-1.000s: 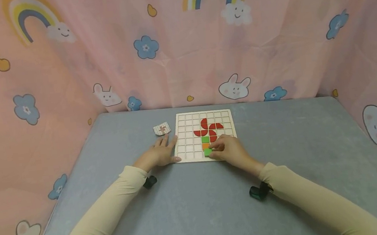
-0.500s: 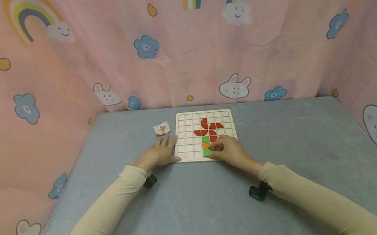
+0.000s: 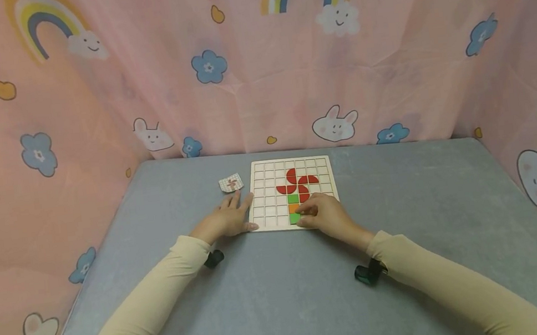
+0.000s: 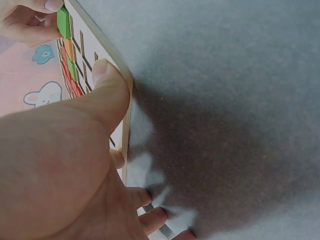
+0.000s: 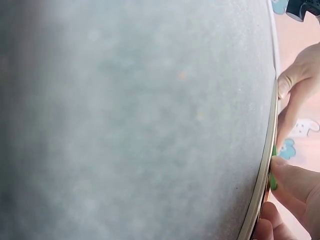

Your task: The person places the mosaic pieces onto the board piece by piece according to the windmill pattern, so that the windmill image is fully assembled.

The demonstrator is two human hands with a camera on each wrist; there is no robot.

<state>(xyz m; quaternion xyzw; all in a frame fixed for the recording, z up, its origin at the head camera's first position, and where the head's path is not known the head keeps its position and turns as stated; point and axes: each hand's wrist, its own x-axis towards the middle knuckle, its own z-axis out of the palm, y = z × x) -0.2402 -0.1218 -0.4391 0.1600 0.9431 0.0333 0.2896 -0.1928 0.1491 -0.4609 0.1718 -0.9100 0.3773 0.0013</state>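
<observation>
A pale wooden grid board (image 3: 265, 197) lies on the table. On it, red rounded pieces (image 3: 307, 179) form a pinwheel. Below them run a green square tile (image 3: 293, 199) and an orange square tile (image 3: 293, 208), partly covered by fingers. At the column's near end, my right hand (image 3: 329, 217) pinches another green square tile (image 4: 63, 22) between thumb and finger; in the left wrist view it appears to stand slightly proud of the board. My left hand (image 3: 225, 221) rests at the board's left edge, fingers spread, its thumb (image 4: 107, 80) on the rim.
A small slightly curled card (image 3: 231, 183) printed with a red pinwheel pattern lies left of the board. The grey table (image 3: 275, 301) ends at a pink patterned curtain (image 3: 264, 90) behind and at the sides. Dark cameras (image 3: 369, 273) sit at the wrists.
The pinched green tile has shifted slightly left and straightened, lining up with the column below the orange tile. The left hand holds its place at the board's edge.
</observation>
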